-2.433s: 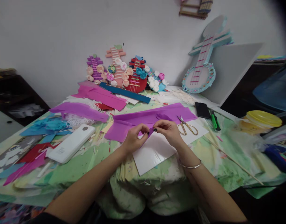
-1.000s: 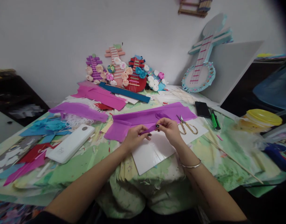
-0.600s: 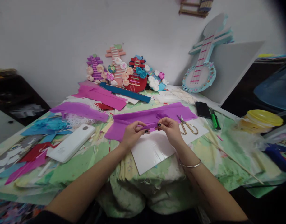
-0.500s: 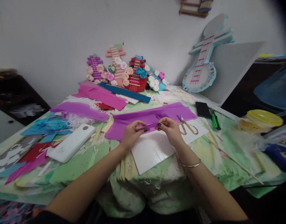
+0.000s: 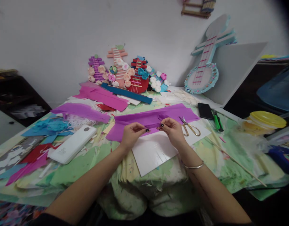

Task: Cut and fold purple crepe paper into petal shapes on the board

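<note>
A narrow purple paper strip (image 5: 154, 125) stretches between my two hands, hard to tell apart from the sheet behind it. My left hand (image 5: 133, 135) pinches its left end between thumb and forefinger. At the other end, the thumb and fingers of my right hand (image 5: 171, 130) are closed on it. Behind them lies a wide purple paper sheet (image 5: 179, 111), creased along its length. A white board (image 5: 156, 153) sits beneath my hands, partly under the sheet. Gold-handled scissors (image 5: 191, 127) rest just right of my right hand, blades slightly apart.
Several decorated paper instruments (image 5: 138, 80) lean on the wall. To the left are a white power bank (image 5: 72, 144), white string (image 5: 80, 121) and pink paper (image 5: 104, 97). A black phone-like object (image 5: 205, 110), a green cutter (image 5: 216, 121), a wooden stick (image 5: 241, 168) and a yellow-lidded tub (image 5: 267, 119) lie right.
My left hand has shifted slightly left and its fingers have drawn closer together. My right hand stays almost where it was, still pinching.
</note>
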`<action>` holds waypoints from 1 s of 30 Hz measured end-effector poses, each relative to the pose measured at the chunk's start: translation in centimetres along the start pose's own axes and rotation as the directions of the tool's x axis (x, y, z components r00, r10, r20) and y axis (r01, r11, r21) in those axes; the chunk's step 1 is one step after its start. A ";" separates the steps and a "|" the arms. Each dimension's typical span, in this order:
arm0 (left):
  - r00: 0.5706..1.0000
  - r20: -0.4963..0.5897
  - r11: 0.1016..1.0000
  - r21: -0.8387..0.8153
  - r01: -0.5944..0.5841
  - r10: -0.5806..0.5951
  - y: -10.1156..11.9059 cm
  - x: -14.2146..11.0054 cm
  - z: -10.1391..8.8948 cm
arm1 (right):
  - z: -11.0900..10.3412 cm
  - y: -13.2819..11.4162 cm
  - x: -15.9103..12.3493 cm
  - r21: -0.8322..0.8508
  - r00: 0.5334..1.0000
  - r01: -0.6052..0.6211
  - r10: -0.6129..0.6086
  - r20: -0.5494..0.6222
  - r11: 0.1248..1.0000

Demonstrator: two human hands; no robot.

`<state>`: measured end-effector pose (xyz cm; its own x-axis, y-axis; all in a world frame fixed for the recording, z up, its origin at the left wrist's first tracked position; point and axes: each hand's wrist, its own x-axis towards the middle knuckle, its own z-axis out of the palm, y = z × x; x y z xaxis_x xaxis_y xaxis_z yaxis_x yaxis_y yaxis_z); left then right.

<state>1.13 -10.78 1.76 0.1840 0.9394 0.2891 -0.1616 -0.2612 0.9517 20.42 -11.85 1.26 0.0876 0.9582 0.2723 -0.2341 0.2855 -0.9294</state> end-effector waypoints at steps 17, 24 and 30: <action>0.990 -0.141 0.997 0.066 0.041 -0.032 0.8 0.1 -0.2 | 0.0 -0.2 -0.1 -0.024 1.000 -0.013 0.013 -0.015 1.000; 0.989 -0.149 0.999 0.041 0.024 -0.018 0.6 0.2 -0.2 | 0.0 -0.1 0.0 -0.027 0.999 -0.021 0.020 -0.025 0.999; 0.989 -0.144 1.000 -0.021 0.008 -0.011 0.1 0.6 -0.4 | 0.0 -0.1 0.0 -0.027 0.998 -0.023 0.021 -0.055 0.999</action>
<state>0.82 -10.19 1.95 0.0441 0.9645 0.2606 -0.1801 -0.2489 0.9516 20.45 -11.88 1.35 0.1357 0.9617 0.2381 -0.2101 0.2628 -0.9417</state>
